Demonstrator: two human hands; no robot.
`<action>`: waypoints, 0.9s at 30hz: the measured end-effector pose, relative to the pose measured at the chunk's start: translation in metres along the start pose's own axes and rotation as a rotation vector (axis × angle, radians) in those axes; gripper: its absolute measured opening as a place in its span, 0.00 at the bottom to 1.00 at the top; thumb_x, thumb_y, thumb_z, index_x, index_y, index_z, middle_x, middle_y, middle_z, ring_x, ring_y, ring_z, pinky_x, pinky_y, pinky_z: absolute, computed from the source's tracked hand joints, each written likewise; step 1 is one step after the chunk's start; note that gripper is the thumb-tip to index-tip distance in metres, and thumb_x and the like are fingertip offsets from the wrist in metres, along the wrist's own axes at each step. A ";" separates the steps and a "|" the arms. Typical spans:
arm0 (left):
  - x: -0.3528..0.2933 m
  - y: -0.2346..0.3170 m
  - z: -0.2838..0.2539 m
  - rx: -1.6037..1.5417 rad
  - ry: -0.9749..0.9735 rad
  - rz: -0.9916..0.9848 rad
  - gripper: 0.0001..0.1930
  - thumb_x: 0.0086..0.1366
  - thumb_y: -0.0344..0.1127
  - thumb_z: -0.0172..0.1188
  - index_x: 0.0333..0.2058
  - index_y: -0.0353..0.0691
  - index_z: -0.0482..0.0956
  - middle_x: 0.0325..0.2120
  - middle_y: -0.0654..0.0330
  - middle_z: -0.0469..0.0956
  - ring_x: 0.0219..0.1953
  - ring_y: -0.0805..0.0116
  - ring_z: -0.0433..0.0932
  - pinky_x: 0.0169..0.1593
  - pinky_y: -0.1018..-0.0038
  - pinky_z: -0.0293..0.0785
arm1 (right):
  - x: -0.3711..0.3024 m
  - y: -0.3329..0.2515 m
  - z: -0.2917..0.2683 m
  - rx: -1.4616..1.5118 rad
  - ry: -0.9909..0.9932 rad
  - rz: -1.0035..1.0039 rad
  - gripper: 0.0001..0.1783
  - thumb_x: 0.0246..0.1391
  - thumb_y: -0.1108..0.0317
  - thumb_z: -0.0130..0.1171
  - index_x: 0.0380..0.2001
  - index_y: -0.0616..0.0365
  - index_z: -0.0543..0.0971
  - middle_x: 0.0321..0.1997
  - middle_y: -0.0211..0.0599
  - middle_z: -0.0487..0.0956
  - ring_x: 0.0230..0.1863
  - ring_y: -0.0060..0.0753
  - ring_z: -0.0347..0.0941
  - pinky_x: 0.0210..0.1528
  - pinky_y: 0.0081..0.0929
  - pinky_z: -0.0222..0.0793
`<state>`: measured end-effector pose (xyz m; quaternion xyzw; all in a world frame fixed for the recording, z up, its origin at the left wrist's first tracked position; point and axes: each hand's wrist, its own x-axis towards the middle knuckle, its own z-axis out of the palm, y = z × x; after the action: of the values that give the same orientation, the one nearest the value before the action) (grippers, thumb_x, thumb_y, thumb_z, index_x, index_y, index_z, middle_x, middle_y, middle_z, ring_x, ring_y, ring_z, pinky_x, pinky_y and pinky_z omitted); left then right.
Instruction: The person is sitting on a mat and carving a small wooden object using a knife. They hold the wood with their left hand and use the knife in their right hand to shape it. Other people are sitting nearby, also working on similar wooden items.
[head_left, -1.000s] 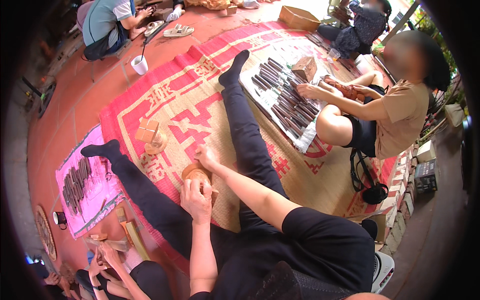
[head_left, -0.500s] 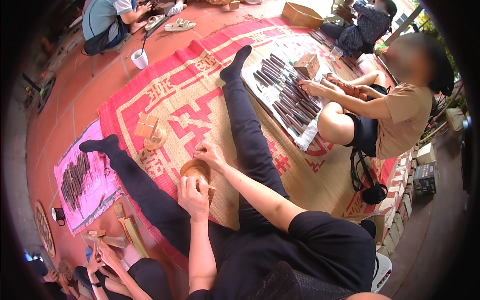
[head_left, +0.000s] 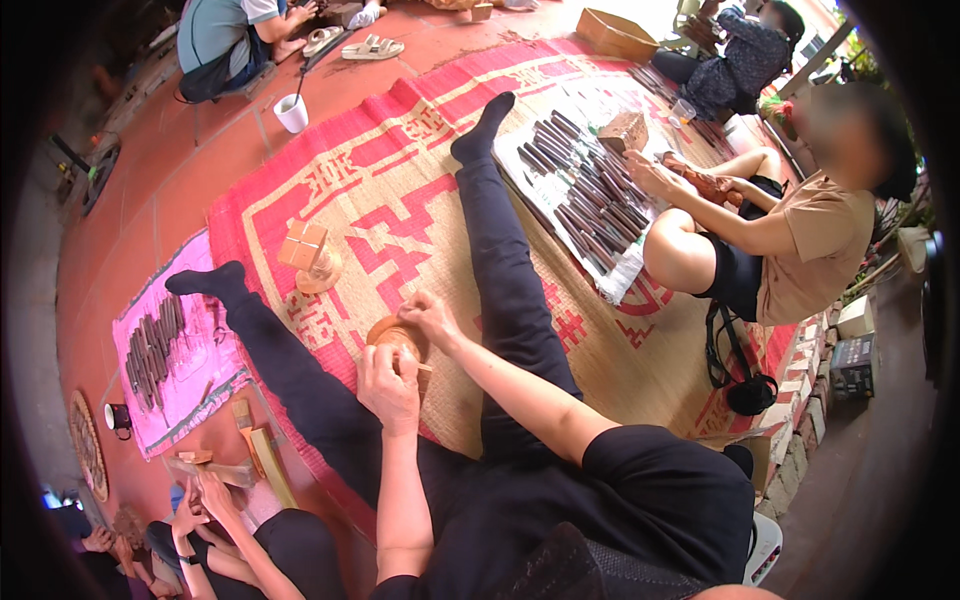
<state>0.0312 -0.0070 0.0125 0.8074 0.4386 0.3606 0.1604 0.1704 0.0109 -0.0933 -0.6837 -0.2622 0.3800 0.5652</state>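
Between my outstretched legs is a round, light-brown wooden piece (head_left: pixel 396 335), partly covered by my hands. My left hand (head_left: pixel 389 388) is curled against its near side, the fingers bent and holding it. On the far right rim, my right hand (head_left: pixel 430 318) has its fingers pinched together; whatever they hold is too small to make out. A flat wooden edge (head_left: pixel 425 377) shows beside my left hand, its lower part hidden. Farther off on the mat stands a similar round wooden piece (head_left: pixel 318 276), with a squared wooden block (head_left: pixel 302 244) at its top.
I sit on a red and straw-coloured woven mat (head_left: pixel 400 190). Many dark-handled tools lie on a white cloth (head_left: pixel 612 287) at right, beside a seated person (head_left: pixel 810 220). More tools lie on a pink cloth (head_left: pixel 190 405) at left. A white cup (head_left: pixel 291 114) stands beyond the mat.
My right hand has shifted slightly along the rim of the wooden piece. My left hand stays against it. The person at right has lifted a hand from the tools.
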 end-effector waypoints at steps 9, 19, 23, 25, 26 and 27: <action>0.001 0.011 -0.003 -0.035 -0.054 -0.019 0.11 0.64 0.40 0.57 0.28 0.39 0.73 0.27 0.56 0.71 0.32 0.53 0.74 0.35 0.60 0.71 | 0.025 0.022 -0.006 0.010 0.130 0.099 0.11 0.50 0.63 0.65 0.28 0.60 0.78 0.28 0.39 0.81 0.31 0.33 0.77 0.37 0.32 0.71; 0.009 0.004 0.000 0.031 -0.023 -0.019 0.10 0.63 0.39 0.58 0.27 0.40 0.72 0.27 0.55 0.71 0.32 0.51 0.74 0.35 0.60 0.72 | 0.016 0.020 0.012 -0.147 0.194 0.050 0.10 0.51 0.63 0.63 0.30 0.58 0.77 0.26 0.38 0.79 0.33 0.34 0.77 0.39 0.32 0.70; 0.002 0.001 -0.004 -0.019 0.004 -0.076 0.10 0.63 0.38 0.58 0.28 0.39 0.72 0.27 0.55 0.71 0.32 0.51 0.74 0.35 0.59 0.71 | 0.013 0.012 0.004 0.135 0.093 0.062 0.08 0.50 0.66 0.63 0.30 0.59 0.78 0.28 0.35 0.81 0.34 0.28 0.77 0.40 0.27 0.71; 0.005 -0.003 -0.004 -0.051 0.004 -0.107 0.10 0.65 0.38 0.57 0.29 0.38 0.72 0.27 0.55 0.72 0.32 0.51 0.74 0.36 0.60 0.71 | -0.002 0.018 0.007 0.134 0.037 -0.031 0.09 0.50 0.68 0.63 0.32 0.61 0.77 0.31 0.32 0.81 0.37 0.22 0.75 0.43 0.23 0.71; 0.006 -0.004 -0.004 -0.064 0.007 -0.125 0.10 0.65 0.38 0.56 0.29 0.38 0.72 0.27 0.54 0.72 0.32 0.51 0.74 0.36 0.61 0.71 | -0.013 0.016 0.016 0.192 0.034 -0.031 0.09 0.50 0.70 0.64 0.32 0.61 0.77 0.30 0.31 0.80 0.36 0.21 0.74 0.43 0.22 0.70; 0.007 -0.002 -0.004 -0.068 0.011 -0.139 0.10 0.66 0.38 0.56 0.29 0.38 0.72 0.27 0.54 0.72 0.31 0.51 0.75 0.36 0.60 0.71 | -0.017 0.015 0.018 0.250 0.047 -0.008 0.08 0.50 0.70 0.65 0.32 0.61 0.77 0.29 0.31 0.79 0.35 0.22 0.73 0.42 0.22 0.70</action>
<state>0.0295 -0.0004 0.0165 0.7672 0.4819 0.3677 0.2099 0.1445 0.0046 -0.1052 -0.6155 -0.2024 0.3911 0.6536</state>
